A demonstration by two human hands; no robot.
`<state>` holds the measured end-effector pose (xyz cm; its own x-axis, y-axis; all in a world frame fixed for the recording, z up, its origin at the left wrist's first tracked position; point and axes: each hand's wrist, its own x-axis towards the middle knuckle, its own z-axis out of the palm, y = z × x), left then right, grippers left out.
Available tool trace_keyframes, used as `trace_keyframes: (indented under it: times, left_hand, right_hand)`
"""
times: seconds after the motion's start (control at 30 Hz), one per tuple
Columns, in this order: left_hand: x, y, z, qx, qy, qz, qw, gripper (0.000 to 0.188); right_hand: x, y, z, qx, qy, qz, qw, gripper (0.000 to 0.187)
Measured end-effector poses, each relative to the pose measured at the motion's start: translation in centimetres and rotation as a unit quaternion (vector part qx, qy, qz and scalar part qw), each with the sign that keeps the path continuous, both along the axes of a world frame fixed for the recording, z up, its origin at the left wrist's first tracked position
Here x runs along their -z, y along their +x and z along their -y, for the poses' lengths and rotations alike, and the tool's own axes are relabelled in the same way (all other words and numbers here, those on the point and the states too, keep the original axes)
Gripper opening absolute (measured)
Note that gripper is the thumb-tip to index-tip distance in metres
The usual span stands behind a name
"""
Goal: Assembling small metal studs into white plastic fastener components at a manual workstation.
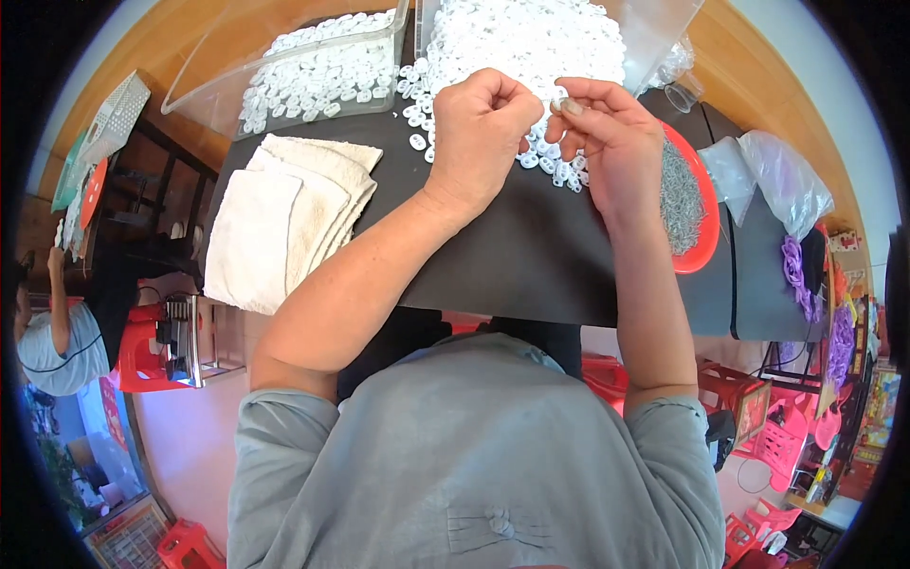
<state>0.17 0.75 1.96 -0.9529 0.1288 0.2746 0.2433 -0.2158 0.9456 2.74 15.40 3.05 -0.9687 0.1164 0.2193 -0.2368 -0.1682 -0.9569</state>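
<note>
My left hand (485, 131) is closed above the dark table, its fingers curled inward. What it holds, if anything, is hidden. Close beside it, my right hand (616, 137) pinches a small white plastic piece (560, 94) between thumb and forefinger. Loose white oval plastic pieces with holes (559, 171) lie under and around both hands. They spill from a large heap (526, 40) in a clear plastic bin. Right of my right wrist stands a red bowl (703, 248) filled with thin grey metal pins or nails (680, 194).
A clear plastic box (327, 47) at the far left holds more white pieces. Folded cream cloths (275, 223) lie on the table's left side. Clear plastic bags (782, 175) and purple cord (796, 275) are at the right edge. Another person (66, 341) sits far left.
</note>
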Motion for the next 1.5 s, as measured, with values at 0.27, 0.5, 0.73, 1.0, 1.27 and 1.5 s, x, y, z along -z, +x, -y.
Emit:
trace_keyframes:
  times: [0.27,0.5,0.73,1.0,1.27,1.5]
  left_hand:
    - [0.2,-0.1,0.1,0.018,-0.013,0.010,1.000,0.013]
    - [0.0,0.5,-0.3,0.022,-0.008,0.026,0.999,0.012]
    - [0.4,0.3,-0.4,0.024,0.023,0.024,0.999,0.011]
    - [-0.2,0.1,-0.3,0.102,0.036,0.029,0.994,0.013]
    - [0.0,0.0,-0.1,0.109,0.059,-0.015,0.992,0.019]
    - [0.1,0.0,0.0,0.088,0.065,-0.024,0.994,0.020]
  right_hand:
    - [0.2,0.0,0.1,0.006,0.023,-0.016,1.000,0.020]
    - [0.4,0.3,0.4,0.033,0.016,-0.028,0.999,0.019]
    - [0.3,0.0,0.3,-0.005,-0.010,0.022,1.000,0.018]
    - [-0.2,-0.2,-1.4,-0.044,-0.010,0.041,0.998,0.017]
    - [-0.7,0.1,-1.9,-0.089,0.015,0.068,0.994,0.016]
    - [-0.8,0.4,-0.8,-0.034,0.075,0.014,0.997,0.019]
